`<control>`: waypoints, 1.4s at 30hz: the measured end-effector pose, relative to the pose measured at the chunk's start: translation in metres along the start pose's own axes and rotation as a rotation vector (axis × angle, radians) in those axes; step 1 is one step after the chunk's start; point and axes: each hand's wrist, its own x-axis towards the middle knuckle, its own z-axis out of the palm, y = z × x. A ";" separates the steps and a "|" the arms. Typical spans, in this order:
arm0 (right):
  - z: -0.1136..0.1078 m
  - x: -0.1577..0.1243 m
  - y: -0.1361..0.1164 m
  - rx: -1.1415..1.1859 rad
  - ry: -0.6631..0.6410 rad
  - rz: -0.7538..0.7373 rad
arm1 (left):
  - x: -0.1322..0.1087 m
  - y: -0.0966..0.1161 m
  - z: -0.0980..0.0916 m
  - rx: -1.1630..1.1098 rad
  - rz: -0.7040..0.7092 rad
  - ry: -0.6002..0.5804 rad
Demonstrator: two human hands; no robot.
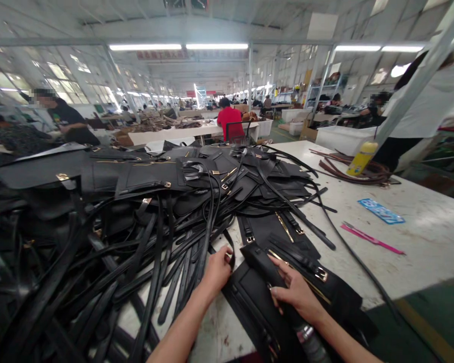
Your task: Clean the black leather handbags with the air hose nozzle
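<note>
My left hand (216,271) is closed on a thin black leather strap (230,252) at the edge of a big heap of black straps (162,242). My right hand (293,290) lies with fingers stretched flat on a black leather bag panel (257,302) with gold buckles (321,274), pressing it on the white table (419,237) at the near edge. More black bag panels with gold fittings (147,176) are stacked behind the straps.
A yellow bottle (361,158) stands on brown straps (363,171) at the far right. A blue card (381,210) and a pink tool (371,238) lie on the table's right side. Other people work at tables behind, one in a red top (230,122).
</note>
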 end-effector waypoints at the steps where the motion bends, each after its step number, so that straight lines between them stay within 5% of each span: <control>1: 0.000 0.000 0.000 0.013 -0.008 0.002 | -0.002 -0.004 0.000 -0.103 -0.043 0.025; 9: 0.000 0.001 0.005 0.144 -0.253 0.067 | -0.011 -0.013 0.006 -0.668 -0.175 0.067; 20: -0.008 0.007 0.011 0.226 -0.304 0.041 | -0.016 -0.011 0.006 -0.701 -0.143 0.083; 25: -0.007 0.010 0.011 0.246 -0.251 -0.004 | -0.030 -0.002 0.009 -0.533 -0.098 0.079; 28: -0.009 0.012 0.013 0.260 -0.218 -0.029 | -0.059 -0.003 0.022 -0.219 0.025 0.197; 30: -0.011 0.013 0.015 0.266 -0.215 -0.039 | -0.085 -0.009 0.040 0.123 0.285 0.295; 33: -0.012 0.013 0.015 0.268 -0.221 -0.045 | -0.120 -0.021 0.073 0.600 0.921 0.341; 35: -0.013 0.011 0.013 0.264 -0.224 -0.045 | -0.133 -0.024 0.091 0.848 1.150 0.344; 38: -0.019 0.005 0.002 0.245 -0.204 -0.052 | -0.133 -0.017 0.101 0.987 1.048 0.334; 42: -0.042 -0.020 -0.029 0.186 -0.105 -0.092 | -0.112 -0.001 0.092 0.866 0.961 0.109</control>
